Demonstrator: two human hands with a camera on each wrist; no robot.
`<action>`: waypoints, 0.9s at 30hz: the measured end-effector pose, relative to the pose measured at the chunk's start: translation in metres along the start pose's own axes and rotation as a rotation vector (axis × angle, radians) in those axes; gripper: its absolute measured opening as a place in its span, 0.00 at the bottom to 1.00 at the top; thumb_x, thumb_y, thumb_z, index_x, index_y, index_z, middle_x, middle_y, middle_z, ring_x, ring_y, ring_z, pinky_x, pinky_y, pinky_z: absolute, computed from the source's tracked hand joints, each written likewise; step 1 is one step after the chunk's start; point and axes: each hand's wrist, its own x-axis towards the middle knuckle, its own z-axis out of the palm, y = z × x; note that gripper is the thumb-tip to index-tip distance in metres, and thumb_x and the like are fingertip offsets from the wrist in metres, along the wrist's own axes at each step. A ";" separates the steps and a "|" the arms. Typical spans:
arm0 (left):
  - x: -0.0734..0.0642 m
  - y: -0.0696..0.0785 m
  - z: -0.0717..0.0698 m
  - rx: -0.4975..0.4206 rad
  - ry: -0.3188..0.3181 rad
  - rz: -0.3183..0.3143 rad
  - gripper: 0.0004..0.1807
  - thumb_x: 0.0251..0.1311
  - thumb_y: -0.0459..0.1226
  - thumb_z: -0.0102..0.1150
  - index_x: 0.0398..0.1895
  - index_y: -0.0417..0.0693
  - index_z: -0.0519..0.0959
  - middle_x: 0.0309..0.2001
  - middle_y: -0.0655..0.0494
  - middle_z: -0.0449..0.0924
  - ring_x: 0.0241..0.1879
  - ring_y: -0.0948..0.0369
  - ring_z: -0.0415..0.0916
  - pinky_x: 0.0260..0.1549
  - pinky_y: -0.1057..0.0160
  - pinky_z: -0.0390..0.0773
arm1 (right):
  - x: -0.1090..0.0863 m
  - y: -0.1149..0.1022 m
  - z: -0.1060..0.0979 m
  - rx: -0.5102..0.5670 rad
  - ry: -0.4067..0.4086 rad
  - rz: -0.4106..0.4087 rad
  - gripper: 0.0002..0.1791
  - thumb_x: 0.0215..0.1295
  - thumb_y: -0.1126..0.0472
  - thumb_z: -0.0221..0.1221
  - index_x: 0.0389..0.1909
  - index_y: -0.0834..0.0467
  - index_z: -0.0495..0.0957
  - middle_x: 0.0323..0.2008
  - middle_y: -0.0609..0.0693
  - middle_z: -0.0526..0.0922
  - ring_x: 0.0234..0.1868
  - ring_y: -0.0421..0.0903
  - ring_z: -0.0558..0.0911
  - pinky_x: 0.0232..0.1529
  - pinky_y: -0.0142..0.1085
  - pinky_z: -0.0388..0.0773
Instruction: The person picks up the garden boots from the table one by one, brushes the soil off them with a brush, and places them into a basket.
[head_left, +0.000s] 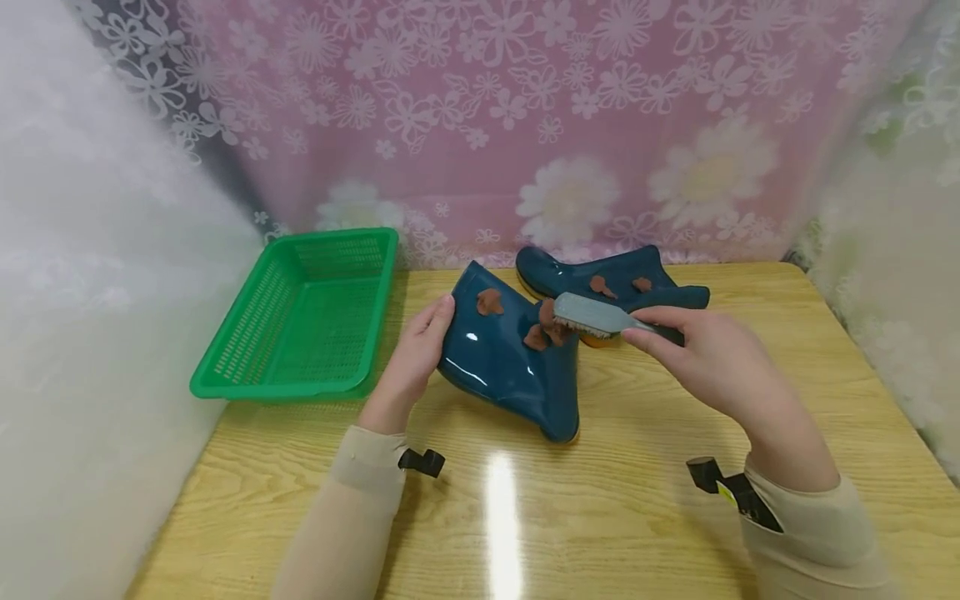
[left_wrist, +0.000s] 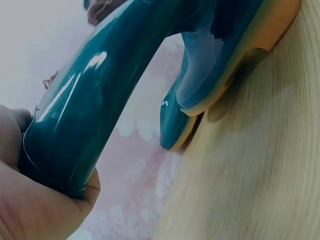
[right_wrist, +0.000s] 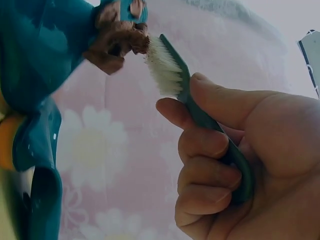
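My left hand (head_left: 416,350) grips a dark teal rubber boot (head_left: 487,354) by the top of its shaft, tilted up off the table. In the left wrist view, fingers and thumb wrap the boot's shaft (left_wrist: 95,100) near its opening. Brown mud clumps (head_left: 490,302) stick to the shaft and around the ankle. My right hand (head_left: 712,358) holds a scrub brush (head_left: 592,314) by its handle, bristles at the ankle mud. The right wrist view shows curled fingers round the green brush handle (right_wrist: 215,125), with pale bristles (right_wrist: 165,67) browned at the tip, right against the mud (right_wrist: 117,45).
A second teal boot (head_left: 615,275) with mud spots lies on its side at the back of the wooden table (head_left: 637,500). To the left stands a green plastic basket (head_left: 365,333). A pink flowered curtain (head_left: 465,167) hangs behind the table, with pale curtains at both sides.
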 end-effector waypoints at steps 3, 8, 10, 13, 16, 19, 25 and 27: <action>0.001 0.003 0.003 0.014 -0.005 0.005 0.35 0.90 0.56 0.43 0.84 0.42 0.68 0.81 0.47 0.69 0.82 0.51 0.63 0.80 0.46 0.62 | -0.001 -0.009 0.006 -0.005 0.033 -0.021 0.35 0.84 0.36 0.57 0.76 0.57 0.79 0.29 0.50 0.83 0.22 0.50 0.70 0.29 0.45 0.66; -0.003 0.010 0.006 0.039 -0.006 0.034 0.33 0.90 0.54 0.43 0.82 0.42 0.71 0.79 0.47 0.71 0.79 0.50 0.66 0.78 0.45 0.65 | -0.002 -0.023 0.020 -0.058 0.091 -0.072 0.32 0.82 0.36 0.60 0.73 0.54 0.83 0.33 0.49 0.88 0.22 0.47 0.73 0.27 0.44 0.67; -0.004 0.012 0.007 0.057 -0.003 0.069 0.31 0.90 0.53 0.44 0.79 0.41 0.75 0.76 0.46 0.74 0.77 0.50 0.69 0.77 0.45 0.67 | -0.002 -0.028 0.027 -0.076 0.101 -0.094 0.30 0.81 0.38 0.63 0.71 0.53 0.84 0.32 0.49 0.89 0.21 0.47 0.72 0.26 0.43 0.66; -0.004 0.013 0.008 0.078 0.001 0.124 0.28 0.91 0.52 0.44 0.70 0.40 0.81 0.68 0.45 0.80 0.69 0.51 0.75 0.72 0.47 0.72 | -0.001 -0.032 0.034 -0.100 0.122 -0.121 0.27 0.80 0.41 0.66 0.69 0.53 0.86 0.36 0.51 0.91 0.21 0.45 0.71 0.24 0.42 0.65; -0.004 0.013 0.009 0.085 0.004 0.152 0.25 0.91 0.51 0.44 0.59 0.40 0.83 0.56 0.44 0.82 0.58 0.51 0.77 0.62 0.50 0.76 | 0.000 -0.032 0.037 -0.129 0.132 -0.134 0.25 0.78 0.44 0.69 0.67 0.53 0.88 0.31 0.49 0.88 0.20 0.45 0.70 0.22 0.42 0.63; -0.003 0.012 0.009 0.082 0.013 0.152 0.25 0.91 0.51 0.44 0.54 0.40 0.83 0.45 0.46 0.80 0.49 0.52 0.77 0.52 0.53 0.77 | 0.001 -0.028 0.038 -0.150 0.119 -0.139 0.24 0.77 0.45 0.69 0.65 0.54 0.89 0.30 0.47 0.88 0.20 0.45 0.70 0.22 0.41 0.62; -0.003 0.011 0.007 0.084 0.035 0.144 0.25 0.91 0.50 0.44 0.53 0.39 0.83 0.44 0.46 0.79 0.47 0.53 0.77 0.51 0.55 0.77 | 0.004 -0.017 0.034 -0.160 0.047 -0.115 0.25 0.79 0.44 0.68 0.66 0.55 0.88 0.27 0.43 0.84 0.20 0.44 0.69 0.22 0.41 0.62; -0.003 0.012 0.007 0.085 0.036 0.149 0.24 0.91 0.50 0.44 0.51 0.40 0.82 0.45 0.46 0.79 0.48 0.53 0.76 0.53 0.54 0.76 | 0.003 -0.012 0.030 -0.159 0.025 -0.102 0.26 0.80 0.43 0.66 0.67 0.55 0.88 0.26 0.43 0.82 0.19 0.45 0.69 0.23 0.42 0.62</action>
